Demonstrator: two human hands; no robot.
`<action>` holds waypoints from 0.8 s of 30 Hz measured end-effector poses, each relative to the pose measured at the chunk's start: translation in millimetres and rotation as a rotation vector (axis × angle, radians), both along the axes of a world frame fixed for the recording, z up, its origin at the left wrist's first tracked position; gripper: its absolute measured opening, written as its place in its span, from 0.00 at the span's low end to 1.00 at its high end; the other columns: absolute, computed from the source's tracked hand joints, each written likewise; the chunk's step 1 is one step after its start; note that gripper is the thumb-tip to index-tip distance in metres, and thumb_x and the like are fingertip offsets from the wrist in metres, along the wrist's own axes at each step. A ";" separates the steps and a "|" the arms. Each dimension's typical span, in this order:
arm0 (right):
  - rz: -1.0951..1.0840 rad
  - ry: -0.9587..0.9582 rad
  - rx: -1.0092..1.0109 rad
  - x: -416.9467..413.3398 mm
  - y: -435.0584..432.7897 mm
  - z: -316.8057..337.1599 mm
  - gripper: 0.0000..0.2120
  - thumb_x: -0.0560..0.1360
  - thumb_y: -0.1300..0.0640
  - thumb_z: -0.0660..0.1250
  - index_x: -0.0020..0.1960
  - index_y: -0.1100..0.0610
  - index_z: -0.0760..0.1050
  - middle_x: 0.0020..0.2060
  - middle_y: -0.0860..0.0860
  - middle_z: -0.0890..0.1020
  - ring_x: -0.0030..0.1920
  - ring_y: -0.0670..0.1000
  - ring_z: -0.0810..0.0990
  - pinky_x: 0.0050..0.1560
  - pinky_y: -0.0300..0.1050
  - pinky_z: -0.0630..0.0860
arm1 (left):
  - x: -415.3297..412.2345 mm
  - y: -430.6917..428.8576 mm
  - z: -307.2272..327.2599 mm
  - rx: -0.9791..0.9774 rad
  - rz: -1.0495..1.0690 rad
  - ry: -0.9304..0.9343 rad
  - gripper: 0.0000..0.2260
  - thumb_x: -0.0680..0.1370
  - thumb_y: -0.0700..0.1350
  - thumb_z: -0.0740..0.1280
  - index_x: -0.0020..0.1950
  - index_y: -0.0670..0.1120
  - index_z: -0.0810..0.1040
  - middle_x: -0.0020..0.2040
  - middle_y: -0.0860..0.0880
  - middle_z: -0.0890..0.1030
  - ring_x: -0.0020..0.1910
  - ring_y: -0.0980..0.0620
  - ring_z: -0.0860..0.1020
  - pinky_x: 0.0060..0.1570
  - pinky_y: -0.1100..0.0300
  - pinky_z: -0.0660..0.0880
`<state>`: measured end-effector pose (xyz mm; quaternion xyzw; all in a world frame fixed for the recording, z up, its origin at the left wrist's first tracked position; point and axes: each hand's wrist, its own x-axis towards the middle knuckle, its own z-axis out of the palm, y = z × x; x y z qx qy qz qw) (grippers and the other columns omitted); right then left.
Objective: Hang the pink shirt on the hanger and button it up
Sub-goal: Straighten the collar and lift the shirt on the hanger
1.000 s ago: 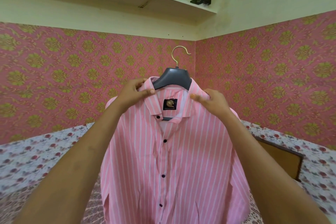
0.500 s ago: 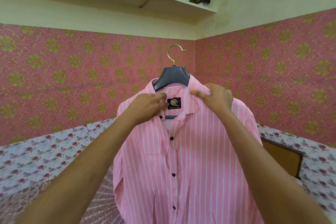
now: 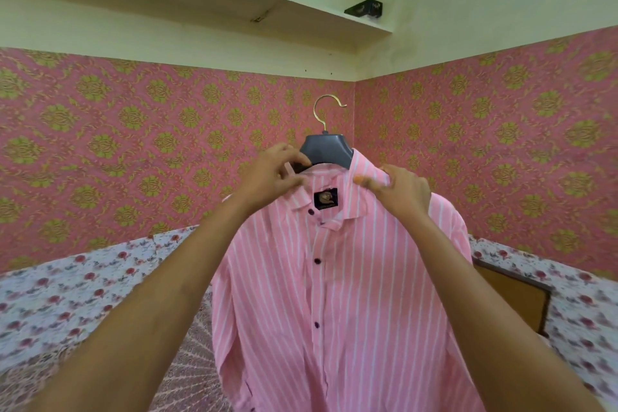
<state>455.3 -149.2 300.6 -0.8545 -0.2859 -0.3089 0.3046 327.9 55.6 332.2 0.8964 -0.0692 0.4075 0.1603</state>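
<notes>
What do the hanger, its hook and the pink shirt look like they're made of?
Hanger: dark grey, smooth, matte, moulded shape; probably plastic. Hook: thin, shiny, gold-coloured wire; looks like metal. Shirt: thin cloth, pink with white stripes, hanging in soft folds; perhaps cotton or a blend, cannot tell which. Buttons: small, dark; likely plastic.

**No legible text in view**

A black neck label (image 3: 326,199) is sitting inside the collar of the pink shirt (image 3: 351,294), at about 1 o'clock from the top button (image 3: 311,212). It is showing a gold emblem. Any lettering on it is coming out too small and blurred to read.
</notes>
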 end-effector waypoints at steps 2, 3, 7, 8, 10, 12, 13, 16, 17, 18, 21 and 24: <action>-0.021 -0.025 0.005 2.3 -4.0 -0.5 0.31 0.61 0.22 0.48 0.30 0.52 0.62 0.37 0.57 0.81 0.42 0.61 0.79 0.41 0.48 0.63 | -4.8 8.1 1.0 -0.141 0.018 -0.140 0.06 0.72 0.40 0.70 0.48 0.48 0.80 0.48 0.51 0.75 0.32 0.61 0.72 0.38 0.69 0.68; -0.028 -0.032 0.009 2.9 -6.2 -0.2 0.31 0.64 0.23 0.52 0.32 0.52 0.65 0.39 0.58 0.82 0.43 0.61 0.79 0.41 0.48 0.63 | -7.7 13.6 0.3 -0.208 0.046 -0.185 0.06 0.72 0.41 0.70 0.48 0.48 0.80 0.49 0.51 0.75 0.34 0.58 0.73 0.40 0.66 0.69; -0.040 -0.056 0.018 3.0 -11.1 4.4 0.31 0.64 0.27 0.52 0.37 0.57 0.70 0.37 0.57 0.80 0.43 0.62 0.79 0.41 0.48 0.61 | -17.1 33.7 -7.2 -0.376 0.036 0.032 0.24 0.71 0.50 0.72 0.65 0.53 0.71 0.61 0.53 0.71 0.57 0.53 0.70 0.55 0.57 0.67; -0.039 -0.058 0.017 1.7 -11.7 6.1 0.33 0.63 0.28 0.51 0.38 0.58 0.71 0.35 0.56 0.79 0.43 0.61 0.78 0.41 0.48 0.61 | -17.8 34.9 -9.6 -0.411 0.007 0.121 0.27 0.71 0.51 0.72 0.68 0.54 0.68 0.63 0.53 0.70 0.61 0.54 0.69 0.57 0.57 0.65; -0.026 -0.055 0.015 -0.4 -10.9 8.9 0.35 0.63 0.29 0.51 0.41 0.61 0.74 0.33 0.53 0.75 0.43 0.61 0.78 0.41 0.47 0.60 | -16.4 34.9 -13.1 -0.469 -0.039 0.216 0.26 0.72 0.48 0.72 0.69 0.52 0.68 0.61 0.54 0.71 0.62 0.56 0.68 0.59 0.58 0.64; -0.013 -0.059 0.011 -2.7 -11.8 10.9 0.36 0.63 0.29 0.51 0.42 0.61 0.75 0.33 0.53 0.75 0.43 0.61 0.78 0.41 0.47 0.60 | -13.0 35.0 -13.8 -0.481 -0.073 0.228 0.17 0.74 0.47 0.70 0.62 0.52 0.75 0.56 0.57 0.76 0.56 0.57 0.73 0.56 0.61 0.68; -0.013 -0.069 0.009 -3.4 -12.9 11.3 0.35 0.63 0.29 0.51 0.42 0.61 0.74 0.35 0.55 0.77 0.43 0.61 0.78 0.41 0.47 0.60 | -12.3 34.0 -13.8 -0.479 -0.098 0.228 0.11 0.74 0.47 0.70 0.55 0.54 0.78 0.50 0.60 0.80 0.51 0.58 0.77 0.52 0.63 0.72; 0.013 -0.049 0.024 -0.4 -18.2 10.6 0.28 0.63 0.29 0.52 0.38 0.55 0.69 0.39 0.57 0.80 0.46 0.61 0.78 0.41 0.47 0.61 | -8.6 31.8 -13.3 -0.539 -0.172 0.227 0.05 0.74 0.45 0.70 0.48 0.53 0.80 0.43 0.57 0.83 0.42 0.61 0.81 0.44 0.65 0.76; 0.032 -0.022 0.029 1.1 -20.8 10.1 0.27 0.63 0.29 0.52 0.36 0.54 0.67 0.38 0.56 0.79 0.46 0.61 0.78 0.41 0.48 0.62 | -6.0 30.3 -13.8 -0.568 -0.185 0.216 0.06 0.74 0.44 0.70 0.50 0.50 0.80 0.45 0.54 0.83 0.42 0.60 0.81 0.45 0.64 0.76; 0.048 -0.002 0.032 2.4 -23.2 10.0 0.26 0.63 0.29 0.52 0.34 0.53 0.66 0.36 0.54 0.77 0.45 0.61 0.78 0.41 0.48 0.62 | -3.7 27.7 -14.0 -0.586 -0.201 0.207 0.08 0.74 0.44 0.70 0.52 0.47 0.80 0.46 0.51 0.82 0.42 0.59 0.80 0.45 0.64 0.76; 0.066 0.031 0.043 8.8 -39.2 8.6 0.26 0.63 0.29 0.53 0.39 0.51 0.70 0.39 0.53 0.78 0.49 0.60 0.78 0.45 0.50 0.66 | 5.5 18.3 -16.8 -0.635 -0.238 0.172 0.07 0.73 0.42 0.70 0.50 0.47 0.80 0.43 0.54 0.83 0.41 0.60 0.81 0.41 0.67 0.78; 0.077 0.038 0.087 15.5 -65.4 4.9 0.32 0.67 0.30 0.50 0.56 0.51 0.75 0.48 0.54 0.82 0.52 0.58 0.78 0.52 0.52 0.69 | 12.0 9.5 -18.0 -0.652 -0.229 0.121 0.06 0.73 0.41 0.71 0.48 0.49 0.80 0.43 0.54 0.82 0.39 0.62 0.80 0.40 0.67 0.77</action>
